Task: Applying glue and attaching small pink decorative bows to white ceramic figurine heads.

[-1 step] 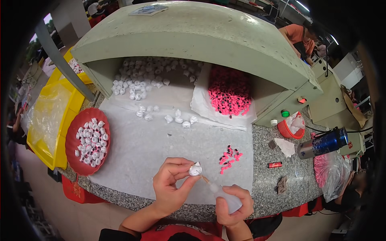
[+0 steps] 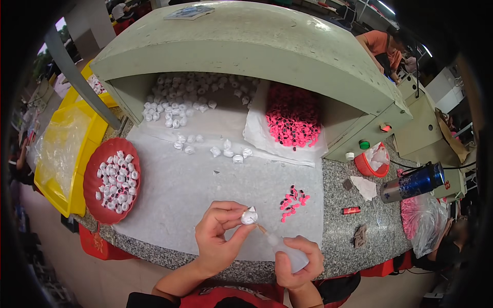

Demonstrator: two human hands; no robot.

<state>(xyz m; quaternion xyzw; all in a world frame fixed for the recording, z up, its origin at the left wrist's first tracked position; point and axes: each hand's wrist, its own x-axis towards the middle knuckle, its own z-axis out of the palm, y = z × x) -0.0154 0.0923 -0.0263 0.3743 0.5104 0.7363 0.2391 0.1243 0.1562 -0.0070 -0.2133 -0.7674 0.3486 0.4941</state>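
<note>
Head: left hand [image 2: 216, 247] is pinching a ball [image 2: 249, 217], right hand [image 2: 310, 263] gripping a bottle [image 2: 296, 257] — nothing visibly changing, the step continuing.

The person's left hand [image 2: 218, 238] pinched between thumb and fingertips, its palm side turned toward the other hand. Its left forearm [image 2: 177, 281] slanted in from below and left. The right hand [image 2: 302, 263], slightly lower, curled in a fuller grip, its right forearm [image 2: 306, 296] beneath.
</note>
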